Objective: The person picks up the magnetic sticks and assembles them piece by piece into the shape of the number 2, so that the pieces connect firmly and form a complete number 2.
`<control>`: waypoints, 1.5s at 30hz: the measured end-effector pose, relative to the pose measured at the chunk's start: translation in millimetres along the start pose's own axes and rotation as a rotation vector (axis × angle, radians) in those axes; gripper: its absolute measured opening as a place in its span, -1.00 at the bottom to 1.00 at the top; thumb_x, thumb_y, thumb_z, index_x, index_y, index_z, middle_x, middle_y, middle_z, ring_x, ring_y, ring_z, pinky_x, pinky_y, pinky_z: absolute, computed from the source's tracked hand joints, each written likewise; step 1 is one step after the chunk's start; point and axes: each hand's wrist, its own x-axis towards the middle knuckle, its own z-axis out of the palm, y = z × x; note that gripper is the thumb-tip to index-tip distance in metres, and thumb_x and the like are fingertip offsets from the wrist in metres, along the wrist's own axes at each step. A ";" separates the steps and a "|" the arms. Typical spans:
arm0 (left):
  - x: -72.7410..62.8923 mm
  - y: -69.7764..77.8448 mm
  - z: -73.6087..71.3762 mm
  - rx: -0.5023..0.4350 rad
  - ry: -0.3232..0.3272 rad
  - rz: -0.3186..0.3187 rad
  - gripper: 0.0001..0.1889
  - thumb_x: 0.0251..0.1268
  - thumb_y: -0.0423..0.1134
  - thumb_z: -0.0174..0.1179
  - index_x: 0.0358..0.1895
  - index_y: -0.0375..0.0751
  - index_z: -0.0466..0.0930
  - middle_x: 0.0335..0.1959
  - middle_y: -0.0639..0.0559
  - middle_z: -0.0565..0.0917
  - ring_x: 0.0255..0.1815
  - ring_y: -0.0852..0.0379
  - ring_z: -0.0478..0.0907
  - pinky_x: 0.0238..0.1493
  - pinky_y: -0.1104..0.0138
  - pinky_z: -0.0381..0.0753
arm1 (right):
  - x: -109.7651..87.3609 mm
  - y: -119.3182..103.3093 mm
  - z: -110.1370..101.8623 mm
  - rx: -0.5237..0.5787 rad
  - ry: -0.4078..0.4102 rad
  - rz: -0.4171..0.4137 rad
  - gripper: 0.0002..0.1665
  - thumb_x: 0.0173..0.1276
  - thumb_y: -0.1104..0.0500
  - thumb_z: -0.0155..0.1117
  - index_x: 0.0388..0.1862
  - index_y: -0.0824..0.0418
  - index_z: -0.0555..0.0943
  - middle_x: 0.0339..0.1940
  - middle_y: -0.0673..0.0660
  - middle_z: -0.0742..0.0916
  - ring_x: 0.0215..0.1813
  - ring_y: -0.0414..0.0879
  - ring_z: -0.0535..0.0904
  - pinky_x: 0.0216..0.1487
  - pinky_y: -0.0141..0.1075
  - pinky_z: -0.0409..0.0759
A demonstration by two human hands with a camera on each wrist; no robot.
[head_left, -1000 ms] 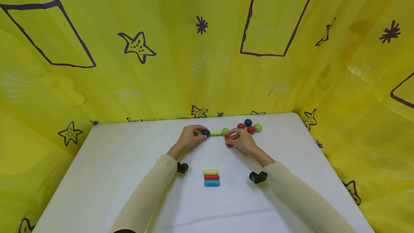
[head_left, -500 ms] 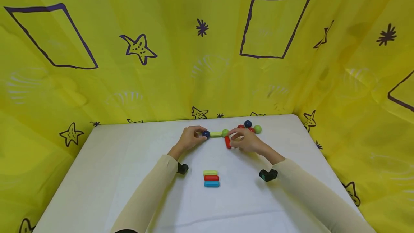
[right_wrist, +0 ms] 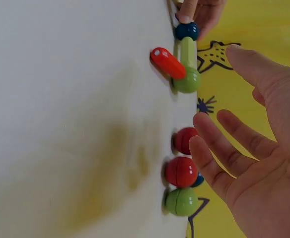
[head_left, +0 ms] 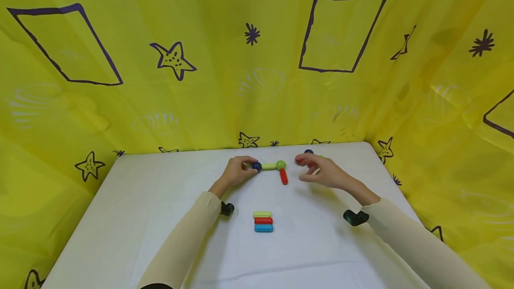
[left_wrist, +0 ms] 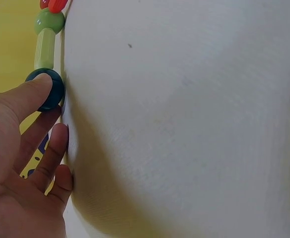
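My left hand pinches a dark blue ball between thumb and finger. From that ball a yellow-green bar runs to a green ball. A red bar joins the green ball and points toward the near side, its free end showing a pale round tip in the right wrist view. With fingers spread and holding nothing, my right hand hovers beside a cluster of loose balls: two red balls, a green ball and a dark blue ball, partly hidden behind the hand and each other.
Nearer me on the white table lie three bars side by side: a yellow-green bar, a red bar and a blue bar. A yellow patterned curtain rises behind the table's far edge.
My right hand has let go of the red bar, which stays at the green ball, and has moved right to the loose balls. My left hand keeps its place on the blue ball.
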 end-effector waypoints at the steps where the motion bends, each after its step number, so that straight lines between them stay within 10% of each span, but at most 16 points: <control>1: 0.0 0.2 0.1 0.001 0.000 0.001 -0.67 0.32 -0.26 0.43 0.12 -0.16 0.74 -0.02 -0.04 0.77 -0.27 0.13 0.51 -0.20 0.35 0.50 | -2.8 1.3 -2.9 -0.004 0.011 0.009 -0.28 0.33 0.09 0.52 0.41 0.22 0.48 0.16 0.36 0.67 -0.13 -0.02 0.72 -0.05 -0.13 0.69; 22: 0.2 -0.4 0.9 -0.003 0.009 0.002 -0.68 0.30 -0.28 0.43 0.11 -0.16 0.74 -0.03 -0.05 0.78 -0.27 0.12 0.54 -0.19 0.35 0.52 | -36.3 21.9 -26.4 -0.037 0.115 0.074 -0.31 0.34 0.10 0.51 0.41 0.15 0.49 0.15 0.35 0.68 -0.13 -0.02 0.70 -0.11 -0.29 0.67; 45: -0.3 -1.5 1.2 -0.004 0.008 -0.001 -0.67 0.31 -0.27 0.43 0.12 -0.14 0.74 -0.02 -0.03 0.77 -0.27 0.14 0.52 -0.20 0.36 0.51 | -15.7 61.8 -22.3 -0.059 0.299 0.227 -0.50 0.41 0.25 0.40 0.30 0.30 0.57 0.23 0.43 0.63 -0.15 0.17 0.70 -0.16 -0.21 0.64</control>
